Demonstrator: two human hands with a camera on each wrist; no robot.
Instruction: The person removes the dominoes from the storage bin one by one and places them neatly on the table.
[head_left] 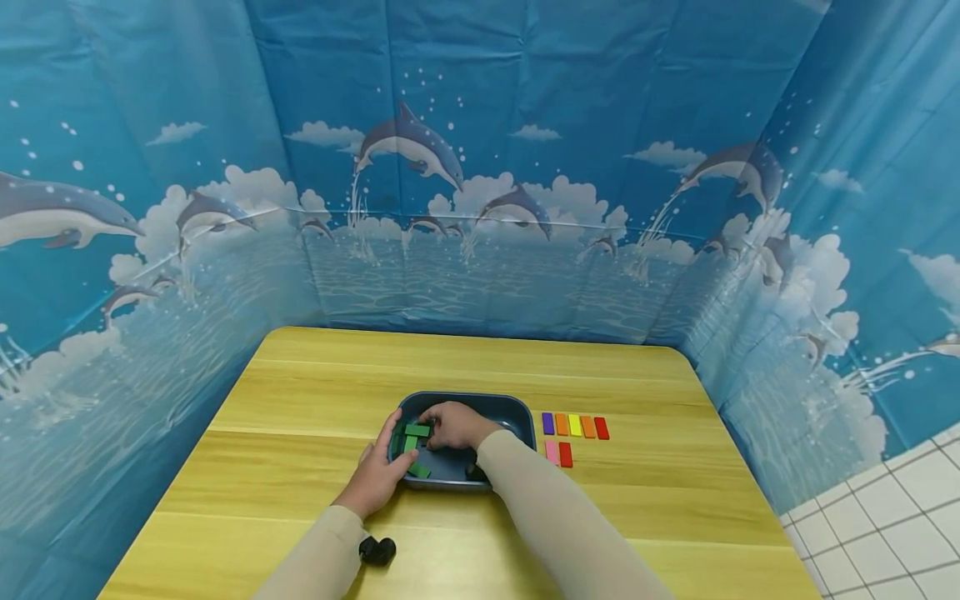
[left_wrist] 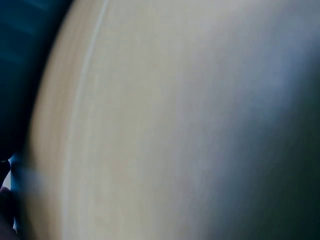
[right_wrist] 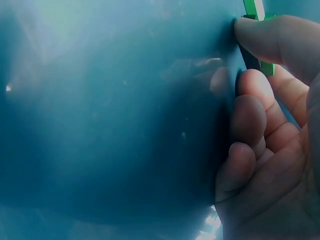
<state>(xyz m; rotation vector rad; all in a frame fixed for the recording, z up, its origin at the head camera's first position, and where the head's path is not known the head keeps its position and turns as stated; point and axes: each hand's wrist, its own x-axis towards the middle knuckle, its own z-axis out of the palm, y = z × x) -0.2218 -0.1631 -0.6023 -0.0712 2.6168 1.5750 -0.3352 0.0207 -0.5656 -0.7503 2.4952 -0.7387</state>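
A dark blue tray (head_left: 457, 485) holds several green blocks (head_left: 411, 443) at its left end. My left hand (head_left: 375, 477) grips the tray's left side, fingers along the outer wall and thumb over the rim near the green blocks. Inside the tray, my right hand (head_left: 456, 427) has curled fingers, its thumb and index finger at a green block (head_left: 417, 430). The right wrist view shows the right hand (right_wrist: 275, 110) with a green block (right_wrist: 269, 67) between thumb and fingers, partly hidden by the thumb. The left wrist view is mostly blurred.
Right of the tray lie two rows of coloured blocks, including a purple one (head_left: 548, 423), a yellow one (head_left: 575, 425) and a pink one (head_left: 552, 452). A black object (head_left: 377, 551) is beside the left wrist. A dolphin-print curtain (head_left: 465, 275) surrounds the wooden table (head_left: 300, 392).
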